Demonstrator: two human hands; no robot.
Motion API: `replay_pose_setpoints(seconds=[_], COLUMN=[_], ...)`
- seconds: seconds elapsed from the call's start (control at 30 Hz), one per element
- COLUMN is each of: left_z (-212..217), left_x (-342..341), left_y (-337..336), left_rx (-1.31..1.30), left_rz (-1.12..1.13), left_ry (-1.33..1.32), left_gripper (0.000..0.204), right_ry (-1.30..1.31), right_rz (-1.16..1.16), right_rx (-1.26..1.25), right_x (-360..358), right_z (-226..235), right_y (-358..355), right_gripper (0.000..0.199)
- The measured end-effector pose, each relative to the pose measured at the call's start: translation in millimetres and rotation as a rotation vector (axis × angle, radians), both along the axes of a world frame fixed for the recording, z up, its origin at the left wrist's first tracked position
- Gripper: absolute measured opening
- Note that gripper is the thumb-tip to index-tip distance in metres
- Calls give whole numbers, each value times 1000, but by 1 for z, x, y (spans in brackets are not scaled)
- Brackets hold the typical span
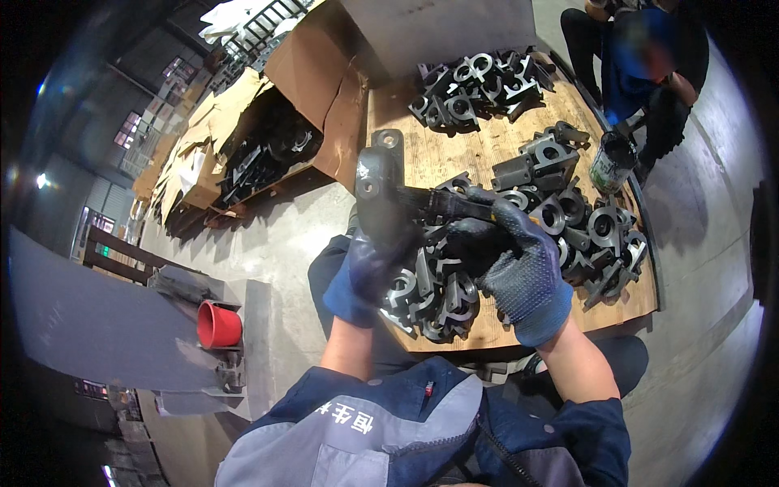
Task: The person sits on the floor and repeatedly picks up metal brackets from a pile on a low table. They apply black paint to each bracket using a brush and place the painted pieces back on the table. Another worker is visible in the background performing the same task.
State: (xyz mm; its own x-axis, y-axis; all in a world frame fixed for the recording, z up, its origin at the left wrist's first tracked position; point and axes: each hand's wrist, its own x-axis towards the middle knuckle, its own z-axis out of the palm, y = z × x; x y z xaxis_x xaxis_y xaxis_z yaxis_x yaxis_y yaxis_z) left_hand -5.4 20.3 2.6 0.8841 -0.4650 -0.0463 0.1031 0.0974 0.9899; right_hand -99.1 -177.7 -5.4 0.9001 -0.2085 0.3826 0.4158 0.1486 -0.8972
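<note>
My left hand (pixel 367 272), in a blue and dark glove, is closed around the lower part of a dark metal bracket (pixel 380 174). The bracket is held up over the table's left edge, and two bolt holes show on its upper end. My right hand (pixel 527 280), gloved likewise, grips what looks like a paintbrush (pixel 446 204) with a black, paint-covered head. The brush points left and its tip meets the bracket's side. Below and between the hands lies a pile of similar grey metal brackets (pixel 442 296), partly hidden by the gloves.
More brackets (pixel 552 215) are heaped at the right and others (pixel 479 85) at the far end of the wooden tabletop (pixel 422 162). An open paint can (pixel 610 166) stands at its right edge. Another person (pixel 649 73) sits beyond. A cardboard box (pixel 320 89) of dark parts and a red bucket (pixel 219 325) are left.
</note>
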Motion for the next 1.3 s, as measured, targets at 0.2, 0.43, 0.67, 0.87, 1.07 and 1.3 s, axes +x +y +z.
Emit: replay_pose_setpoints(seconds=[0.2, 0.43, 0.67, 0.87, 1.07, 1.3], left_z=[-6, -42, -54, -53, -78, -75], left_x=[17, 2, -32, -53, -53, -36], left_y=[7, 0, -35, -60, -63, -57], left_rx=[143, 348, 617, 768, 990, 1044], left_rz=[94, 131, -13, -105, -285, -229], left_ry=[-209, -488, -768, -827, -384, -370], left_gripper=[40, 40, 45, 65, 65, 48], right_ry=[159, 96, 54, 45, 117, 34], right_rz=[120, 93, -137, -166, -107, -188], right_rx=[866, 934, 127, 105, 567, 338], right_x=[-1, 10, 11, 0, 5, 7], right_z=[14, 2, -35, -60, -70, -74], right_y=[-16, -40, -57, -62, -53, -63], right_gripper=[41, 36, 38, 41, 33, 39])
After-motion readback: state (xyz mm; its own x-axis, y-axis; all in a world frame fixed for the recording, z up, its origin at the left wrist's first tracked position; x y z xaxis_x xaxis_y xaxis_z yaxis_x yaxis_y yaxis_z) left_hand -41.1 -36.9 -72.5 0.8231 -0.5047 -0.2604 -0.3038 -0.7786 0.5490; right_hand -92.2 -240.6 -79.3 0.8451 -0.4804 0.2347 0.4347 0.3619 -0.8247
